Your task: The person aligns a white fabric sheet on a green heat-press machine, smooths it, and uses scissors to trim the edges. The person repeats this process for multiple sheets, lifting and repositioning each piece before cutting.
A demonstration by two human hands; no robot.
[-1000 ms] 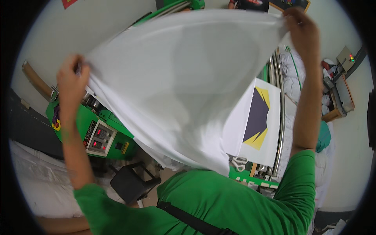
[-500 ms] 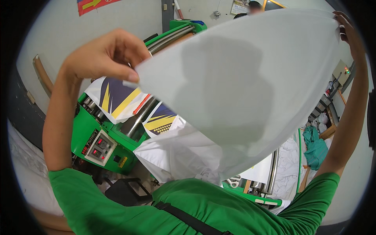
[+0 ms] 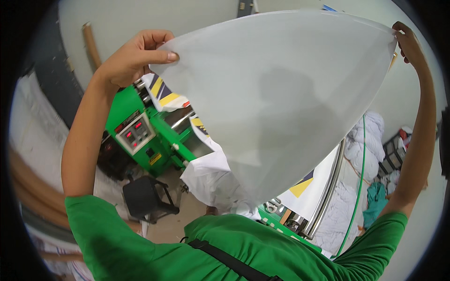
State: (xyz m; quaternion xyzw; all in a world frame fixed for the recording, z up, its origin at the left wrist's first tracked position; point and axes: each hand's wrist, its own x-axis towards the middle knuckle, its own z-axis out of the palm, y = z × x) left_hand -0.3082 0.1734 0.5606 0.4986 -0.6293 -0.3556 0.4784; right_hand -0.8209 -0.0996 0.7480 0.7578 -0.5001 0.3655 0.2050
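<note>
Stretched between my raised hands is a thin white cloth (image 3: 281,103), slightly see-through, with a dark shadow on it. My left hand (image 3: 140,56) pinches its upper left corner between thumb and fingers. At the upper right corner my right hand (image 3: 408,44) grips the edge, arm nearly straight. The cloth narrows downward into a crumpled white part (image 3: 211,182) in front of my chest. Behind it, mostly hidden, stands a green roller machine (image 3: 161,140) with a lit control panel (image 3: 136,134). A white sheet printed in navy and yellow (image 3: 164,93) lies over its rollers.
White-handled scissors (image 3: 272,204) lie on the machine's near edge, beside a metal roller (image 3: 328,192). A black stool (image 3: 147,196) stands at lower left. White cloth (image 3: 337,220) and a teal cloth (image 3: 375,199) are heaped at right. A cardboard tube (image 3: 91,44) leans against the wall.
My view has turned rightward and down, showing more of the stool and floor. Both hands still hold the cloth, which looks more tautly spread. The person at the back is out of sight.
</note>
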